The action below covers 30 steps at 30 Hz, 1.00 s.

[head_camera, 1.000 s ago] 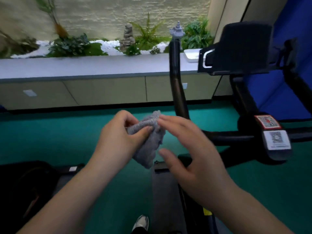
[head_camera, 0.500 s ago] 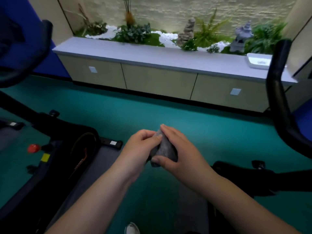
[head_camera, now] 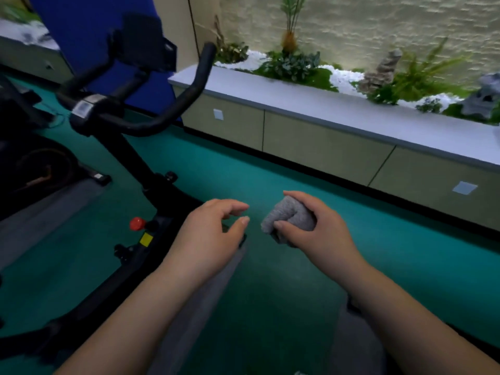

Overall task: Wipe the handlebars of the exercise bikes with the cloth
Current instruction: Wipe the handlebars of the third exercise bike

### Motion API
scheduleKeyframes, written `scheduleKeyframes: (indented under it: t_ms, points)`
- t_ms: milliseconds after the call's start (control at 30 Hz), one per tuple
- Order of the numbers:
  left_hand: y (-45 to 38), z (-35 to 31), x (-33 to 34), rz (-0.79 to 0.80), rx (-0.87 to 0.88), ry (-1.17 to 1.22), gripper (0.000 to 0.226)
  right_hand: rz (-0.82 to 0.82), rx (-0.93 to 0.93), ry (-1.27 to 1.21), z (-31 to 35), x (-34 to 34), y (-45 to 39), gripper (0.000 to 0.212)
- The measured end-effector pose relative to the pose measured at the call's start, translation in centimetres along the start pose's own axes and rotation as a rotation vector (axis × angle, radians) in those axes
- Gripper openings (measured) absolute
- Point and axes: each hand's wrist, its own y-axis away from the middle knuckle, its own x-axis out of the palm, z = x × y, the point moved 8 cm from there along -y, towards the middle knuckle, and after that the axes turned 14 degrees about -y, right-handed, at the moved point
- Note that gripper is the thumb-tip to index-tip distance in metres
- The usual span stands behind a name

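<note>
My right hand (head_camera: 316, 228) grips a folded grey cloth (head_camera: 286, 217) in front of me, above the green floor. My left hand (head_camera: 213, 234) hovers just left of it, fingers loosely curled and holding nothing, a small gap away from the cloth. An exercise bike stands at the upper left; its black curved handlebar (head_camera: 186, 96) rises toward the top, well away from both hands. A dark console (head_camera: 146, 41) sits above the bar. The bike's black frame (head_camera: 135, 163) slopes down past a red knob (head_camera: 137, 223).
A long low cabinet (head_camera: 324, 142) with a grey top runs along the right, with plants and stones behind it. A blue panel (head_camera: 81, 28) stands behind the bike. Grey mats (head_camera: 205, 307) lie on the green floor under my arms. A second bike's dark wheel housing (head_camera: 38, 163) is at far left.
My view has swung left, bringing a different bike's handlebar into sight. My left hand has let go of the cloth; only my right hand holds it now.
</note>
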Motion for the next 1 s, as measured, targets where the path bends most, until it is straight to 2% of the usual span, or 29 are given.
scheduleKeyframes:
  t_ms: [133,400,500,633,833,1000]
  points:
    - [-1.3,2.8,-2.1,-0.038,0.023,-0.196,0.026,0.076,-0.025,-0.019,0.9,2.9,-3.2,0.046]
    - [-6.3,7.3,-8.5,-0.25,-0.112,-0.277,0.025,0.2,-0.115,-0.054,3.7,7.7,-12.2,0.057]
    - [-8.5,8.7,-10.7,-0.309,-0.18,-0.27,0.022,0.164,-0.134,-0.091,4.8,8.2,-15.9,0.045]
    - [-10.7,10.4,-12.0,-0.319,-0.22,-0.289,0.022,0.192,-0.187,-0.158,6.0,9.0,-19.5,0.033]
    - [-13.1,13.9,-13.2,-0.327,-0.25,-0.306,0.024,0.282,-0.176,-0.132,5.8,11.4,-22.5,0.039]
    - [-16.2,17.5,-14.6,-0.329,-0.195,-0.31,0.026,0.22,-0.135,-0.137,5.4,13.7,-24.3,0.042]
